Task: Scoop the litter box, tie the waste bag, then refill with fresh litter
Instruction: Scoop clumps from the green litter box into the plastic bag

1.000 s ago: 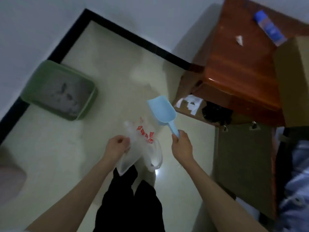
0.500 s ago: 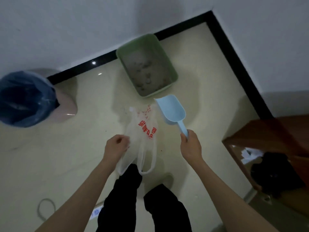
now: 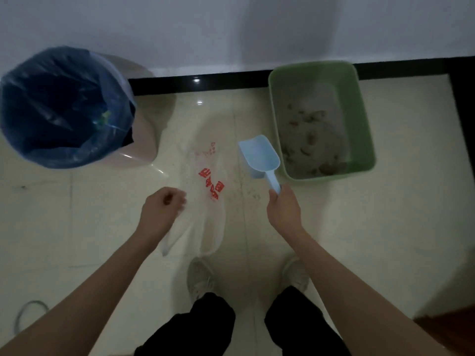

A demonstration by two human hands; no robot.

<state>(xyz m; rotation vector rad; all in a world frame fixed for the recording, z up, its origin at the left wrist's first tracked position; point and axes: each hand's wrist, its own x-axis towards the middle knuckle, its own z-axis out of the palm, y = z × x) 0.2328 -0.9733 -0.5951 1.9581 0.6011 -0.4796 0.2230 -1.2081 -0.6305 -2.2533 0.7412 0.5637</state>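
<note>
A green litter box (image 3: 362, 119) stands on the floor against the wall at the upper right, holding grey litter with several clumps. My right hand (image 3: 282, 209) grips the handle of a light blue scoop (image 3: 259, 156), whose bowl hangs just left of the box. My left hand (image 3: 163, 209) pinches a thin clear plastic bag (image 3: 205, 191) with red print. The bag hangs limp between my hands above the floor.
A pale bin lined with a blue bag (image 3: 64, 106) stands at the upper left by the wall. My two shoes (image 3: 200, 278) are on the cream tiled floor below the bag. A thin wire loop (image 3: 28, 317) lies at the lower left. Brown furniture edge (image 3: 447, 327) shows at the lower right.
The view has swung left: the litter box now sits at the upper right and the blue-lined bin is fully in sight. The wooden furniture has almost left the frame. Both hands keep their holds.
</note>
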